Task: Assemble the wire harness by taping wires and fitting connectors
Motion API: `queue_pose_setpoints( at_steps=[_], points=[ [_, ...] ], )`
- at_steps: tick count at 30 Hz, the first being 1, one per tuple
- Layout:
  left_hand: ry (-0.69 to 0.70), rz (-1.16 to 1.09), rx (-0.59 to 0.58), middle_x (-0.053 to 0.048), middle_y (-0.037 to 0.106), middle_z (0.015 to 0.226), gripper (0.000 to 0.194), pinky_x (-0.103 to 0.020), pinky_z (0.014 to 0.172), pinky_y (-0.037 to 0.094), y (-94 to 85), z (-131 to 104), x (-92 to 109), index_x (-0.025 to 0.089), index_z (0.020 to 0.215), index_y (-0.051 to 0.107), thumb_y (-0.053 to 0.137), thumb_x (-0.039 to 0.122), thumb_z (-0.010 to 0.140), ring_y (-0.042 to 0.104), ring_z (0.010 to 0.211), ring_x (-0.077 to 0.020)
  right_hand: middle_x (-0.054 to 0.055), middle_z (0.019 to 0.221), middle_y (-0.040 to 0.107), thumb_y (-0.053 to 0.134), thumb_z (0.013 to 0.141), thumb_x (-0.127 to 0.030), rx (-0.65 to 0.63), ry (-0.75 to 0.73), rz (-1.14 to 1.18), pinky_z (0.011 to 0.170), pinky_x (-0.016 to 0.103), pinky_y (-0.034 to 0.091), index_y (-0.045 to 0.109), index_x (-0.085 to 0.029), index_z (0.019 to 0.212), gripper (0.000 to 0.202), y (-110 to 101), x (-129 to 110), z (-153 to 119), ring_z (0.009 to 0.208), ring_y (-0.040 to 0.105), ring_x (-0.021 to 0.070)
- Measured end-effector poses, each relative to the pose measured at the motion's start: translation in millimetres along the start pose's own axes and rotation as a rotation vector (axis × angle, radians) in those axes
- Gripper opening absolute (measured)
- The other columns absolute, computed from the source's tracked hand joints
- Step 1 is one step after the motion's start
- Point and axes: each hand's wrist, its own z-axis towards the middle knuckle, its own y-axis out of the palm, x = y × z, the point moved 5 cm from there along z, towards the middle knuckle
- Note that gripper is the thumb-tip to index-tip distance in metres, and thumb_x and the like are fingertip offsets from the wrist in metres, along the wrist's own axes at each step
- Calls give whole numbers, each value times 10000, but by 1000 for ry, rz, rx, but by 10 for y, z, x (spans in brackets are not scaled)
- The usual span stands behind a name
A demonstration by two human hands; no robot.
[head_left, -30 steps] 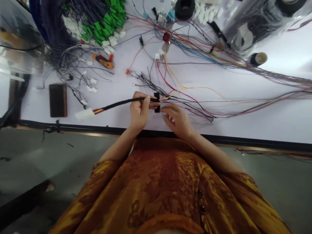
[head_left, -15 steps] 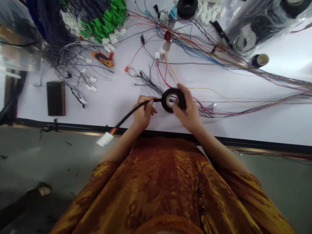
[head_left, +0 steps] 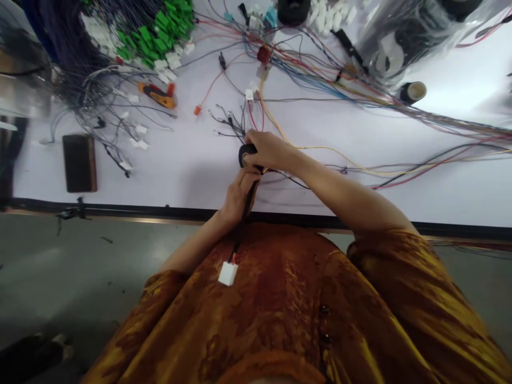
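Note:
My left hand (head_left: 239, 196) is closed around a black-wrapped wire bundle (head_left: 241, 233). One end of the bundle hangs toward my body and ends in a white connector (head_left: 228, 273). Just above, my right hand (head_left: 266, 151) grips a roll of black tape (head_left: 245, 153), held right against the bundle and partly covered by the fingers. Loose dark wires with metal terminals (head_left: 230, 121) fan out on the table beyond the roll. Red wires run from a small white connector (head_left: 249, 96) toward my right hand.
A phone-like dark object (head_left: 79, 163) lies at the left, near an orange cutter (head_left: 157, 95). Green connectors (head_left: 164, 29) are heaped at the back left. Long wires (head_left: 400, 112) cross the right side past a small tape roll (head_left: 413, 92). The table's dark edge (head_left: 120, 209) runs before me.
My right hand has carried the tape roll left and turned it, close to my left hand. The bundle's connector end has swung down and right, toward my body.

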Motion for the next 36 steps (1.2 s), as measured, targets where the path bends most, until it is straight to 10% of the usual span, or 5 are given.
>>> queue_pose_setpoints(
  at_steps=[7, 13, 19, 26, 36],
  points=[
    [-344, -321, 107, -78, 721, 1116, 302, -242, 522, 534, 25, 109, -286, 195, 970, 531, 481, 489, 1018, 700, 662, -89, 86, 1195, 654, 458, 929, -220, 341, 32, 209, 801, 378, 594, 412, -194, 1470, 544, -145, 327, -687, 984, 673, 222],
    [-522, -534, 147, 16, 735, 842, 288, -196, 322, 332, 24, 331, -195, 227, 966, 444, 511, 505, 1005, 478, 338, -24, 171, 1385, 598, 498, 943, -250, 230, -25, 204, 895, 402, 590, 430, -167, 1502, 568, 515, 145, -1307, 1110, 667, 260],
    [-280, -353, 118, -64, 687, 1064, 214, -287, 757, 604, -18, 226, 77, 214, 1095, 533, 514, 413, 1018, 727, 870, -141, 84, 962, 711, 465, 1004, -292, 161, -167, 171, 823, 306, 502, 693, -161, 987, 263, 73, -25, -1116, 905, 658, 182],
    [55, 3, -20, -78, 652, 1094, 168, -298, 800, 550, 174, -50, 153, 227, 1134, 575, 452, 267, 1028, 665, 983, -185, 101, 937, 678, 685, 803, -219, -78, -87, -149, 778, 339, 449, 568, -148, 1071, 300, -140, -342, -225, 858, 588, 227],
    [-259, -385, 142, -92, 680, 1066, 194, -313, 770, 596, 97, 103, -127, 207, 947, 532, 500, 388, 1011, 706, 863, -152, 76, 1138, 635, 487, 852, -163, 222, -32, 7, 880, 402, 537, 506, -218, 1330, 482, -405, 206, -618, 1018, 610, 225]
  ],
)
